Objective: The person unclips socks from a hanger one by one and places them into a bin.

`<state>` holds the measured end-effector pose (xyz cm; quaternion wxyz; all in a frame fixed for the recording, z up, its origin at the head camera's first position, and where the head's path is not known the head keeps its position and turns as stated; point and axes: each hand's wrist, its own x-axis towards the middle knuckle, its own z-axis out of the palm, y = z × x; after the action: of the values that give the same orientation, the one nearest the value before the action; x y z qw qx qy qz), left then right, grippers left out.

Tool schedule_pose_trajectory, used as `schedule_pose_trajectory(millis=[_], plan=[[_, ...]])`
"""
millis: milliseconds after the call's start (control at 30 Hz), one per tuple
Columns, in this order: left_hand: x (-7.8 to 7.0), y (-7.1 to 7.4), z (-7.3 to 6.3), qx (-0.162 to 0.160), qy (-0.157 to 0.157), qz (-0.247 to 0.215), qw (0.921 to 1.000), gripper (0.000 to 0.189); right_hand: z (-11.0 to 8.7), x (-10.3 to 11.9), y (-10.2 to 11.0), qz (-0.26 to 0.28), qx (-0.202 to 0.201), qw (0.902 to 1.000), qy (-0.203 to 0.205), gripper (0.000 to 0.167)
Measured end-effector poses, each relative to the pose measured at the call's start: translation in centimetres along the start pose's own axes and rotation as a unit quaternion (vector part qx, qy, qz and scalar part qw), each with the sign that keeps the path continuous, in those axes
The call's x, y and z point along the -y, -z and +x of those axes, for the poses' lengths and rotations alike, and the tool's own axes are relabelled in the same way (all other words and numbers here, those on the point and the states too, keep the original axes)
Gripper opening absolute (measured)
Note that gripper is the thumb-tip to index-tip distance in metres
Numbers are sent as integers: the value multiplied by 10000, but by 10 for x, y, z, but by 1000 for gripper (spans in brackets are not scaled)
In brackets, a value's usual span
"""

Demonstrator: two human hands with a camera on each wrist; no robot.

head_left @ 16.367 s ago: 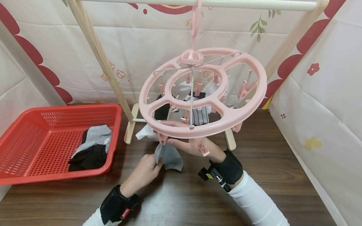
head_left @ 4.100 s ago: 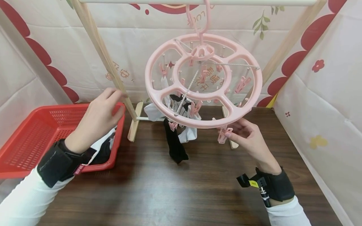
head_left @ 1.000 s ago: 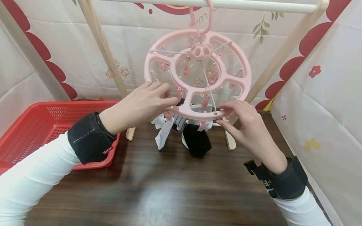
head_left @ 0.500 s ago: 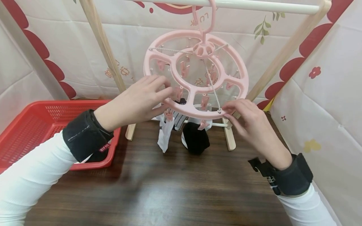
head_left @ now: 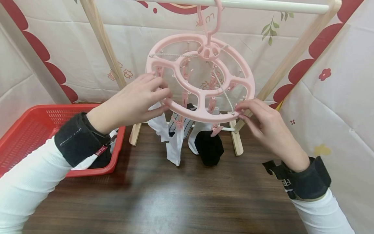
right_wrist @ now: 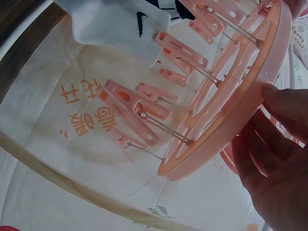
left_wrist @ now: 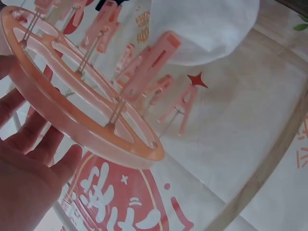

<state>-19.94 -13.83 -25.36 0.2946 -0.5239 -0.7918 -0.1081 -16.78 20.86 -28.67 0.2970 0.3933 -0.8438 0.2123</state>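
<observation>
A round pink sock drying hanger (head_left: pixel 201 94) with dangling clips hangs tilted by its hook from a white bar. My left hand (head_left: pixel 134 97) holds its left front rim between thumb and fingers. On the opposite side, my right hand (head_left: pixel 266 125) pinches the front right rim, the thumb against its edge in the right wrist view. From the clips hang a white sock (head_left: pixel 174 148), a black sock (head_left: pixel 209 148) and a striped sock (head_left: pixel 187 125). The right wrist view shows a white sock with a black logo (right_wrist: pixel 120 24). Pink clips (left_wrist: pixel 151 67) dangle under the ring.
A red basket (head_left: pixel 38 130) stands at the left, with white and black cloth (head_left: pixel 100 159) in it partly covered by my left forearm. Wooden posts (head_left: pixel 298 52) and a white bar (head_left: pixel 263 6) frame the hanger. Printed white sheeting surrounds the brown table (head_left: pixel 187 201).
Earlier, grey then black socks were at the clips and my left hand was over the basket. Since then both hands have come to the rim and the ring has turned; lately it shifts slightly left.
</observation>
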Motion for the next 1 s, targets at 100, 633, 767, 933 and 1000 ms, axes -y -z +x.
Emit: schedule_pose_trajectory(millis=[100,633,767,933,1000], plan=[[-6,-3,-2,-40,58,96,9999,17,-2,-1,-1,-40,-96,9999,-48,39],[-27,-20,1,-423,196,557,9974,14,-36,19,-22,420,-1867,9785,-775,29],[-30,-22,2,-442,249,554,9972,13,-47,17,-34,824,-1294,9766,-1507,33],[-31,-22,2,-526,324,414,9972,13,-44,6,-44,2060,-424,9518,-2233,49],[-31,-21,1,-547,349,339,9973,14,-40,1,-46,2626,-145,9362,-2333,47]])
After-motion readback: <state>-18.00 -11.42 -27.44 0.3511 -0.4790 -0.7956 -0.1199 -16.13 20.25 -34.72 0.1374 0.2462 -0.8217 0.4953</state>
